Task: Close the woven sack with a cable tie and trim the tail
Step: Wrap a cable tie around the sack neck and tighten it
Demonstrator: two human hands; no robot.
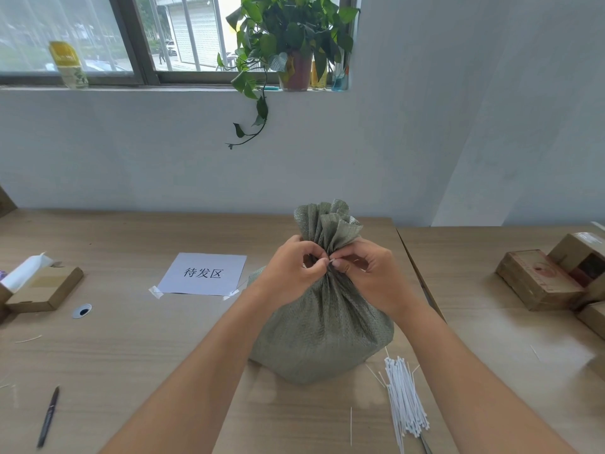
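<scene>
A grey-green woven sack (322,326) stands upright on the wooden table, its mouth gathered into a pleated neck. My left hand (289,273) and my right hand (366,273) meet at the front of that neck, fingertips pinched on a thin white cable tie (331,262). Only a small white bit of the tie shows between the thumbs; the rest is hidden by fingers and folds. A bundle of spare white cable ties (404,399) lies on the table right of the sack, near the front edge. A dark metal tip, perhaps scissors (425,445), pokes out below the bundle.
A taped paper sheet with printed characters (203,273) lies left of the sack. A cardboard box with a white roll (42,288) and a black pen (48,417) are at the left. Brown boxes (540,280) sit at the right. A loose tie (351,425) lies in front.
</scene>
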